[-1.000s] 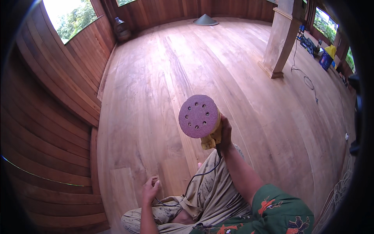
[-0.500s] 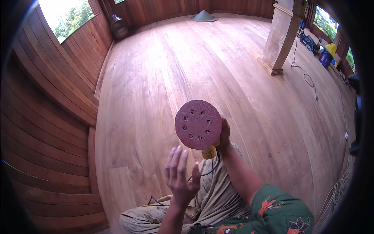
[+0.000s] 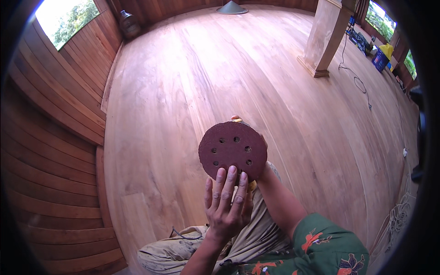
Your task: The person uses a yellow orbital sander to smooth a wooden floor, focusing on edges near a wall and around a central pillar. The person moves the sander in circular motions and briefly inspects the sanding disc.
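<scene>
A random orbital sander (image 3: 253, 185) is held up in front of me, its round underside turned toward my view. On that face sits a dark red sanding disc (image 3: 233, 151) with a ring of dust holes. My right hand (image 3: 263, 176) grips the sander from behind, mostly hidden by the disc. The fingers of my left hand (image 3: 224, 204) are stretched out, and their tips lie on the disc's lower part, covering some holes. Only bits of the yellow sander body show.
A wide plank floor (image 3: 160, 114) surrounds my crossed legs. A dark cord (image 3: 185, 237) lies over my left leg. A wooden post (image 3: 325, 41) stands at far right, with a cable (image 3: 360, 82) and a blue bucket (image 3: 380, 61) beyond. Far off is a grey cone-shaped object (image 3: 232, 8).
My left hand has moved up and right, from beside the disc onto its lower part. The disc has come a little closer and lower. My view has shifted slightly.
</scene>
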`<state>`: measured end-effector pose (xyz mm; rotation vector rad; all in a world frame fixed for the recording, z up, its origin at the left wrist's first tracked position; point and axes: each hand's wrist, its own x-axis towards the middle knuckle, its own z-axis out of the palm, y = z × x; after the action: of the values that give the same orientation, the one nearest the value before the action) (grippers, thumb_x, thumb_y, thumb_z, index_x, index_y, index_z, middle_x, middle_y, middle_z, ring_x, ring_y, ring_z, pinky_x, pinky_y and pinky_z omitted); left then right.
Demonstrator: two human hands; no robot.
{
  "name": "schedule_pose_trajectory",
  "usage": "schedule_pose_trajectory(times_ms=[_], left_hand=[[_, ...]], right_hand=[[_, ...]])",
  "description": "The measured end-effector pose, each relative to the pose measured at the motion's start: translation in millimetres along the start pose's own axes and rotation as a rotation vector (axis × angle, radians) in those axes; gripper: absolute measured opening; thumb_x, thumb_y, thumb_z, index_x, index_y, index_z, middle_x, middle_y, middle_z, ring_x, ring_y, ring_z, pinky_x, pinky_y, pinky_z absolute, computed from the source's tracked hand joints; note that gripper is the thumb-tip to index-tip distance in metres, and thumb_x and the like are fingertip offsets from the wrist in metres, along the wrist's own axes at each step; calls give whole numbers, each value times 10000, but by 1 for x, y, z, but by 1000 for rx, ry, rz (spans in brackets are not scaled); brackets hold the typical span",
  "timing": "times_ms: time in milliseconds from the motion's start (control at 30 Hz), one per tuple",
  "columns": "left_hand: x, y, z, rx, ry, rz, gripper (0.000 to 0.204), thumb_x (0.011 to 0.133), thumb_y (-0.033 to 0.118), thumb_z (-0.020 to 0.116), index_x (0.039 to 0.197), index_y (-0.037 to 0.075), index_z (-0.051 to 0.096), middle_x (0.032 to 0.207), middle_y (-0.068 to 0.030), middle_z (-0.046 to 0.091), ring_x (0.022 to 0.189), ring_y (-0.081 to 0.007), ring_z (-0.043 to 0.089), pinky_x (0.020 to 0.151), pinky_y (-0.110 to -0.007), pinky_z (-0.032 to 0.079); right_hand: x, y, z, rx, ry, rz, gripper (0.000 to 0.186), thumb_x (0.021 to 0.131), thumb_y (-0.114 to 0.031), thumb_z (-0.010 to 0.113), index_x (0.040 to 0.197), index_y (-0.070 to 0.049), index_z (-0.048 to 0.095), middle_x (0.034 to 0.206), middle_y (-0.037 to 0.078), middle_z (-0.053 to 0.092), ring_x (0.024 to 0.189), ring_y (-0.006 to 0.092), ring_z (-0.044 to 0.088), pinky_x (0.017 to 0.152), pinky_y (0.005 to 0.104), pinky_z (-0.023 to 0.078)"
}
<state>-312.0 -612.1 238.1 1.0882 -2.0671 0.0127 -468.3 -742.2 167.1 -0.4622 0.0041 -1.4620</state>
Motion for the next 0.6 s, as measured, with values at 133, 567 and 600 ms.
schedule_pose_trajectory(times_ms=[133, 567, 600], left_hand=[[-1, 2, 3, 15, 5, -5, 512, 1028, 227, 689, 1512, 61, 666, 1604, -235, 591, 1545, -454, 504, 1309, -605, 304], [5, 11, 1, 0, -28, -4, 474, 1008, 212, 702, 1480, 162, 720, 1613, -226, 588, 1547, -425, 507, 1326, -599, 272], [5, 11, 2, -9, -19, 3, 470, 1009, 214, 703, 1475, 164, 724, 1612, -226, 589, 1546, -424, 509, 1326, -596, 273]], right_hand=[[-2, 1, 0, 6, 10, -2, 651, 1056, -433, 548, 1567, -46, 436, 1369, 188, 691, 1223, 283, 706, 1068, 414, 578], [-1, 1, -5, 103, 2, -38, 666, 1082, -450, 572, 1584, -42, 413, 1381, 201, 687, 1264, 294, 697, 1083, 448, 581], [-2, 0, -6, 107, -66, -40, 667, 1079, -443, 581, 1585, -43, 411, 1385, 203, 685, 1269, 297, 695, 1081, 451, 584]])
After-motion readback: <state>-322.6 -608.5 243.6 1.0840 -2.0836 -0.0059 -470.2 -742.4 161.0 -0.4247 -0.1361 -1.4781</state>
